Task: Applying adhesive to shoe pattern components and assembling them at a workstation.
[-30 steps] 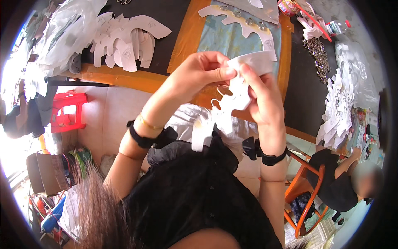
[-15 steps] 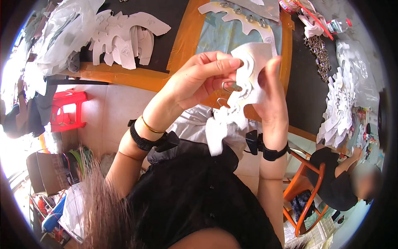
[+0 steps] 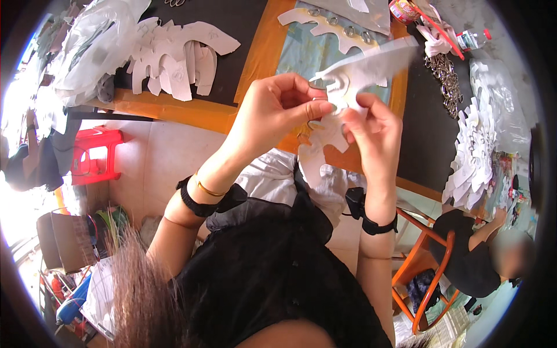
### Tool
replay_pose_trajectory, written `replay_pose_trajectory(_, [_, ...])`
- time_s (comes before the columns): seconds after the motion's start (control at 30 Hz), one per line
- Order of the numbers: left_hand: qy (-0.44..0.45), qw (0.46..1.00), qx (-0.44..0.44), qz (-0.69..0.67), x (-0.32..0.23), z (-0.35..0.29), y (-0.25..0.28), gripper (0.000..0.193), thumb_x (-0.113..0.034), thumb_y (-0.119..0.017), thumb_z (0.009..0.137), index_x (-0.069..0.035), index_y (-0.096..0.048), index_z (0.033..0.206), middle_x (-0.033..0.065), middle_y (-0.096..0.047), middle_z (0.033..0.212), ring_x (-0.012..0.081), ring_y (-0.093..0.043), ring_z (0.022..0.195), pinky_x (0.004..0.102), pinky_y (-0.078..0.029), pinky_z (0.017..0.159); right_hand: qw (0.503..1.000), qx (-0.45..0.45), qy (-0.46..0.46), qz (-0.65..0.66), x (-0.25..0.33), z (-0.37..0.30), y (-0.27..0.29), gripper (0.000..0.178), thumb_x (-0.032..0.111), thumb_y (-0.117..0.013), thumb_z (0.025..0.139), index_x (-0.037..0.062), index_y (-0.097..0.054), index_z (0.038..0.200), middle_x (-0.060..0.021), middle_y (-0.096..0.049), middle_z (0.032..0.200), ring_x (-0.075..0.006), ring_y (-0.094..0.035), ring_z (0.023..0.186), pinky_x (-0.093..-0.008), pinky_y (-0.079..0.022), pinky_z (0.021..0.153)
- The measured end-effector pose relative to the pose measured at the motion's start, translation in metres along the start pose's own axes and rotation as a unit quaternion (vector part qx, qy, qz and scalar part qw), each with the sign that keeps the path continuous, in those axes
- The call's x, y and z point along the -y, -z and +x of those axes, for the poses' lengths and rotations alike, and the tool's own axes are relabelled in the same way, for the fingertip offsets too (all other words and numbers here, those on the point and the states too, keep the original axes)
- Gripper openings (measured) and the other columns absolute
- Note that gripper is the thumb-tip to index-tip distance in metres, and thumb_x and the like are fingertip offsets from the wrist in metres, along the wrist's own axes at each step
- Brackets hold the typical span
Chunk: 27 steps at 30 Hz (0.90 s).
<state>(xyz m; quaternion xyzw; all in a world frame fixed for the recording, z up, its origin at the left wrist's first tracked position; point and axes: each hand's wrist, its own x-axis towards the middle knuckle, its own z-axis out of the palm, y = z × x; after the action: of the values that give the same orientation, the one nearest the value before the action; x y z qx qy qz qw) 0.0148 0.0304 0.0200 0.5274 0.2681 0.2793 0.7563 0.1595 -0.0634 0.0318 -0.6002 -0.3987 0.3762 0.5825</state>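
Above the near edge of the table, both hands hold a white scalloped fabric piece (image 3: 371, 62) with metal rings along its notched side. My left hand (image 3: 278, 107) pinches that notched edge between thumb and fingers, close to a ring. Farther along the same piece, my right hand (image 3: 374, 130) grips it with thumb and curled fingers. One end stretches toward the upper right, slightly blurred, while the other hangs below the hands. Just beyond lies a similar white piece (image 3: 342, 42) with several rings, flat on a bluish sheet (image 3: 301, 49).
White cut pieces (image 3: 174, 55) are heaped at the table's left beside clear plastic bags. Metal rings (image 3: 447, 87) lie at the right, with a stack of white pieces (image 3: 473, 153) nearer. A seated person (image 3: 464, 249) is at right; a red stool (image 3: 96, 153) stands left.
The fabric piece has been turned, its upper end swinging out to the upper right. My right hand has gone from an upright, spread pose to a closed grip on the piece.
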Motion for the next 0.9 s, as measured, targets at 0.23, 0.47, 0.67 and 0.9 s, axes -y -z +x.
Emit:
replay_pose_trajectory(0.23, [0.128,0.943,0.189,-0.241,0.014,0.007,0.017,0.017,-0.017,-0.066,0.081,-0.003,-0.06,0.088,0.0015,-0.063,0.084,0.0066,-0.057,0.071,0.0191,-0.047,0.067,0.874,0.115,-0.262,0.393,-0.006,0.002,0.004,0.018,0.02,-0.064,0.083,0.0036,-0.058,0.082,0.0044,-0.048,0.064,-0.002,-0.04,0.049,-0.0168,-0.032,0.044])
replay_pose_trajectory(0.47, [-0.142,0.931,-0.101,0.32,-0.008,-0.013,-0.014,0.018,-0.015,-0.068,0.079,-0.001,-0.06,0.087,0.0023,-0.063,0.077,0.0063,-0.057,0.065,0.0197,-0.047,0.058,0.981,-0.071,0.119,-0.138,-0.012,0.003,-0.017,0.022,0.013,-0.062,0.084,0.0025,-0.052,0.067,0.0017,-0.052,0.063,-0.0013,-0.046,0.052,-0.0187,-0.034,0.044])
replay_pose_trajectory(0.67, [0.018,1.0,-0.01,0.023,-0.015,-0.004,-0.005,0.021,-0.017,-0.066,0.081,0.001,-0.057,0.087,0.0007,-0.061,0.08,0.0053,-0.056,0.076,0.0187,-0.044,0.068,0.992,-0.013,-0.057,0.109,-0.003,0.002,-0.014,0.024,0.019,-0.063,0.084,0.004,-0.052,0.069,0.0031,-0.049,0.059,-0.0018,-0.044,0.049,-0.0176,-0.034,0.044])
replay_pose_trajectory(0.9, [-0.055,0.996,-0.036,0.061,-0.015,-0.004,-0.011,0.016,-0.014,-0.065,0.082,0.0,-0.057,0.086,0.001,-0.062,0.079,0.0047,-0.056,0.07,0.0182,-0.044,0.062,0.985,0.002,-0.002,0.173,-0.014,-0.008,-0.012,0.042,0.027,-0.075,0.072,0.0019,-0.052,0.098,-0.0018,-0.053,0.083,-0.0067,-0.05,0.07,-0.019,-0.041,0.055])
